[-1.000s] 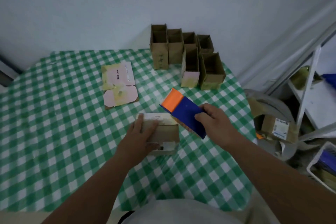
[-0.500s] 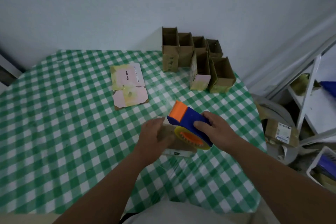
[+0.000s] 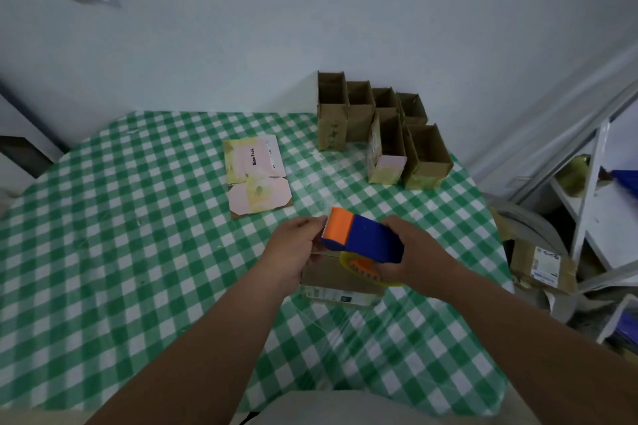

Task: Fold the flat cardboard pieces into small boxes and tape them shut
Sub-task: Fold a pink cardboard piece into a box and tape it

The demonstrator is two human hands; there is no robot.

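We are at a table [image 3: 103,252] covered in a green and white checked cloth, pushed against a pale wall [image 3: 310,10], with a cluttered white shelf [image 3: 593,203] off to our right. At the far edge stands a cluster of folded boxes [image 3: 379,128], open at the top, and just left of them lie flat cardboard pieces [image 3: 257,176], pink-faced and unfolded.

The box [image 3: 340,281] we are working on sits on the cloth close in front of us, mostly hidden under our hands. We judge it light, thin-walled and easy to crush or skid on the smooth cloth, so it wants holding by its sides or pressing down on its closed flaps, not squeezing in the middle.

Our right hand [image 3: 419,257] is wrapped round the blue body of the tape dispenser [image 3: 362,238], which hangs over the box with its orange end pointing left. The dispenser looks rigid and easy to grip; the tape itself will be thin, sticky and prone to folding onto itself. Our left hand [image 3: 293,252] reaches in at the orange end, fingertips at the toothed edge; whether it pinches the tape end we cannot tell.
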